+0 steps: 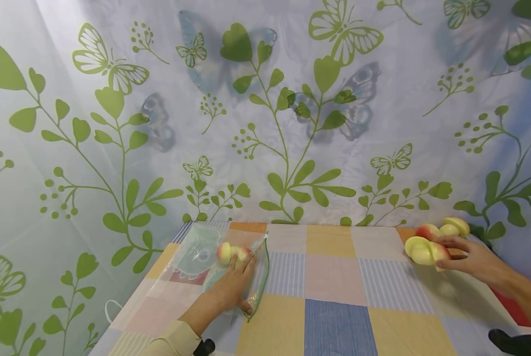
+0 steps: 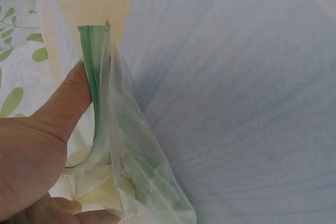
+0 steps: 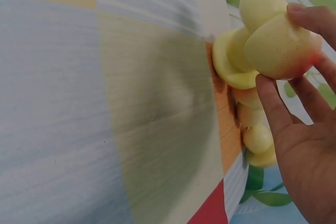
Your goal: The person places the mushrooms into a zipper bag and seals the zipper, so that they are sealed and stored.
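Observation:
A clear plastic bag (image 1: 176, 277) with a green zip edge (image 1: 265, 277) lies flat on the left part of the table. Inside it is a yellow-and-red lobed piece (image 1: 224, 252), rounded like fruit. My left hand (image 1: 230, 287) rests on the bag, its fairly straight fingers touching that piece. In the left wrist view, the thumb (image 2: 65, 98) lies against the green zip edge (image 2: 92, 72). At the table's far right, my right hand (image 1: 470, 257) holds another yellow-and-red lobed piece (image 1: 422, 251) between thumb and fingers, raised off the cloth in the right wrist view.
More yellow-and-red lobed pieces (image 1: 456, 226) sit behind the right hand, at the table's back right corner. A patchwork cloth (image 1: 336, 321) covers the table. A curtain (image 1: 265, 123) with leaves and butterflies hangs along the back. A white loop (image 1: 110, 311) shows at the left edge.

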The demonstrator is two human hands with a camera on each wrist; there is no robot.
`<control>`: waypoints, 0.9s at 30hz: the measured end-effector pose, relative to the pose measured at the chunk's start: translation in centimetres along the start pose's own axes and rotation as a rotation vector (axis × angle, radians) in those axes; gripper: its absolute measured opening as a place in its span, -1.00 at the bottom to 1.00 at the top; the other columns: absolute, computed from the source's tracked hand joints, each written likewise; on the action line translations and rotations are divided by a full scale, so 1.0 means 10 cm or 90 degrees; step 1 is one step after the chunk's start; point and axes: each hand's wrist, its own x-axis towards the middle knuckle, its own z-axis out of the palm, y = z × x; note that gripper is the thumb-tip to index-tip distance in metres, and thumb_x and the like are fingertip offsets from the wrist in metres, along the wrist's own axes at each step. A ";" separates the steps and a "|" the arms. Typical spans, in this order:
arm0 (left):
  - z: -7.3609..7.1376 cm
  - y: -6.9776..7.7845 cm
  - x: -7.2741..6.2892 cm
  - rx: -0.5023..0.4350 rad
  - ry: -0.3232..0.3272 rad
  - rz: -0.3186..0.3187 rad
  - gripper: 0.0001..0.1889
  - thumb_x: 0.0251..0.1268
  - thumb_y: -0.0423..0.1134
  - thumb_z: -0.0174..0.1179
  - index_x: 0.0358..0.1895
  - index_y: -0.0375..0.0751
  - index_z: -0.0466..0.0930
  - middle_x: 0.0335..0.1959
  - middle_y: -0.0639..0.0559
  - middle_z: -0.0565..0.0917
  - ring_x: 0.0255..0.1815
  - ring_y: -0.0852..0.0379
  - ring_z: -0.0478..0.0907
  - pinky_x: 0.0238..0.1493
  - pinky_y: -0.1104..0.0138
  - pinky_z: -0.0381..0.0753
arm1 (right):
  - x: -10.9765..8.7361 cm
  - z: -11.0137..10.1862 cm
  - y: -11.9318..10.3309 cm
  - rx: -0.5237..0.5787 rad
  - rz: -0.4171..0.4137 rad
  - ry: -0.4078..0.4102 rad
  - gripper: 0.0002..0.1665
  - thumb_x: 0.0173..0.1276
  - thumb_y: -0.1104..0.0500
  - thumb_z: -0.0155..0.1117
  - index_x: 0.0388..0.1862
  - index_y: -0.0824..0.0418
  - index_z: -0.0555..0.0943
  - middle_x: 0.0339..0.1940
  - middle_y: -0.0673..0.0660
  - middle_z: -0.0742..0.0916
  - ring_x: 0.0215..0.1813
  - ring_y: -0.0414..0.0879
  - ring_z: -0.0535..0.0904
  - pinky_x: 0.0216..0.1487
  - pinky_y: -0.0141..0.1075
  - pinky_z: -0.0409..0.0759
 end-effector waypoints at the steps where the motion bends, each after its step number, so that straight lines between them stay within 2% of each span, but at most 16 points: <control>1: 0.00 0.00 0.00 -0.002 0.000 -0.001 0.38 -0.40 0.11 0.69 0.50 -0.61 0.11 0.52 -0.46 0.25 0.54 -0.34 0.20 0.48 -0.24 0.11 | 0.00 0.00 -0.01 0.001 -0.002 0.000 -0.20 0.45 0.09 0.41 0.44 0.54 0.32 0.34 0.45 0.48 0.22 0.33 0.50 -0.17 -0.30 0.64; 7: 0.01 0.00 0.00 -0.031 0.001 -0.007 0.39 -0.40 0.08 0.70 0.51 -0.61 0.09 0.52 -0.48 0.22 0.54 -0.40 0.17 0.48 -0.24 0.10 | 0.04 0.00 -0.07 -0.007 -0.011 -0.003 -0.17 0.46 0.05 0.40 0.47 0.53 0.31 0.38 0.54 0.45 0.25 0.40 0.49 -0.17 -0.30 0.64; 11: 0.01 0.00 0.00 -0.045 0.003 -0.011 0.40 -0.41 0.06 0.70 0.51 -0.62 0.07 0.53 -0.49 0.21 0.53 -0.44 0.15 0.48 -0.25 0.09 | 0.06 0.03 -0.15 0.002 -0.017 -0.003 -0.18 0.44 0.06 0.41 0.46 0.51 0.33 0.35 0.49 0.49 0.14 0.07 0.61 -0.16 -0.32 0.65; 14: 0.01 -0.01 0.00 -0.048 0.005 -0.009 0.40 -0.42 0.05 0.71 0.52 -0.61 0.06 0.53 -0.49 0.20 0.53 -0.45 0.14 0.48 -0.25 0.09 | 0.08 0.05 -0.20 0.028 -0.031 -0.007 -0.22 0.43 0.10 0.43 0.44 0.49 0.35 0.32 0.42 0.51 0.08 -0.11 0.60 -0.14 -0.32 0.66; 18: 0.02 -0.02 0.01 -0.050 0.005 -0.008 0.40 -0.40 0.04 0.70 0.53 -0.60 0.05 0.54 -0.49 0.19 0.53 -0.47 0.12 0.48 -0.25 0.08 | 0.11 0.10 -0.24 0.041 -0.044 -0.013 -0.27 0.44 0.11 0.43 0.41 0.46 0.38 0.30 0.39 0.52 0.10 -0.02 0.58 -0.14 -0.32 0.65; 22: 0.03 -0.02 0.00 -0.045 0.009 -0.007 0.41 -0.41 0.07 0.69 0.52 -0.61 0.05 0.53 -0.50 0.19 0.52 -0.49 0.14 0.47 -0.26 0.11 | 0.14 0.16 -0.30 0.060 -0.047 -0.020 -0.25 0.44 0.11 0.42 0.43 0.45 0.36 0.39 0.40 0.42 0.13 0.03 0.56 -0.11 -0.33 0.64; 27: 0.02 -0.02 0.01 -0.036 0.013 -0.005 0.41 -0.42 0.08 0.69 0.52 -0.61 0.07 0.52 -0.49 0.22 0.52 -0.46 0.16 0.47 -0.24 0.12 | 0.18 0.26 -0.38 0.089 -0.053 -0.027 -0.20 0.44 0.14 0.42 0.47 0.49 0.29 0.42 0.45 0.35 0.26 0.31 0.51 -0.09 -0.34 0.65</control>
